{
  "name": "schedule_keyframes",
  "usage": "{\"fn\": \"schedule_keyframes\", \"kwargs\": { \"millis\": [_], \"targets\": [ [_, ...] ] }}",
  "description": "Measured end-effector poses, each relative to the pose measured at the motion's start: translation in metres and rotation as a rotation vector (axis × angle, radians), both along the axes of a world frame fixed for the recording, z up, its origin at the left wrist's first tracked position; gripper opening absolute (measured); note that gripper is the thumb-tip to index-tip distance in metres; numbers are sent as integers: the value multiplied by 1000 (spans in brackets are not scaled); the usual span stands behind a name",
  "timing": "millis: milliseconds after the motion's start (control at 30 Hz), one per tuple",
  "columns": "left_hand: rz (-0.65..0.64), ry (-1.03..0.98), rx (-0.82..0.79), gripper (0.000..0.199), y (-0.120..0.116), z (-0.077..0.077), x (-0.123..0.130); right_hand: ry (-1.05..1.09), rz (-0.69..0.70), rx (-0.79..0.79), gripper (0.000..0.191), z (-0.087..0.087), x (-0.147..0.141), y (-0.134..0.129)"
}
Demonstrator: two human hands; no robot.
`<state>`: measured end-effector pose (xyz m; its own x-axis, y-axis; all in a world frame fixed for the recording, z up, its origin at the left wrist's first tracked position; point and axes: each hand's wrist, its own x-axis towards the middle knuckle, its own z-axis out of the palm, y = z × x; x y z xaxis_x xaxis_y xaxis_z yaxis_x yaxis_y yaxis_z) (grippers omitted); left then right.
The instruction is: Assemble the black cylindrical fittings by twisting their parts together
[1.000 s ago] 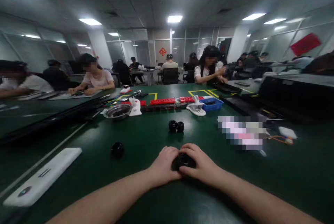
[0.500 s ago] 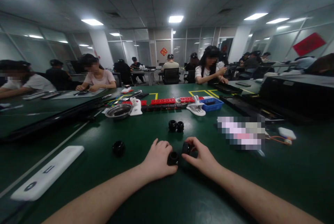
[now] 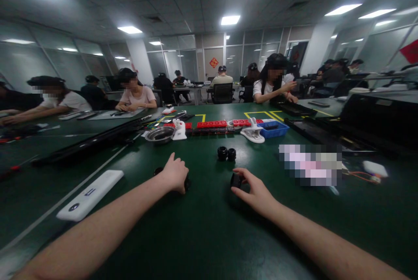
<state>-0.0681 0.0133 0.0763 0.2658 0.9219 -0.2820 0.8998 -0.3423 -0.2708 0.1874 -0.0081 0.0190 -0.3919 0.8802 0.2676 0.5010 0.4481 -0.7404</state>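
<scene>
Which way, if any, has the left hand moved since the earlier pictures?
Yes: the left hand moved left and slightly forward, judged against the paired black parts.

Left forearm [image 3: 117, 219] and right forearm [image 3: 310, 234] are bare, tapering smoothly. Left hand [image 3: 176, 173] and right hand [image 3: 256, 189] are bare too

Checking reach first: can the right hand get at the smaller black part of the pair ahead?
Probably yes: nothing visible stands between the right hand and the smaller black part, though the dark piece in that hand's grasp may need setting down first.
</scene>
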Motion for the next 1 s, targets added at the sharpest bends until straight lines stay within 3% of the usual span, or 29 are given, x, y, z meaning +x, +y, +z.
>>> {"fn": "schedule_keyframes", "kwargs": {
  "millis": [167, 400, 600, 1000],
  "targets": [
    [83, -6, -42, 55, 10, -3, -20, -15, -11, 28, 42, 3, 1, -2],
    [119, -146, 14, 34, -6, -12, -52, -22, 4, 14, 41, 4, 2, -2],
    [100, -184, 121, 33, -12, -19, -78, -21, 22, 1, 39, 4, 3, -3],
    [85, -152, 91, 40, -12, -15, -127, -43, 39, 53, 41, 1, 3, 1]
  ]
}}
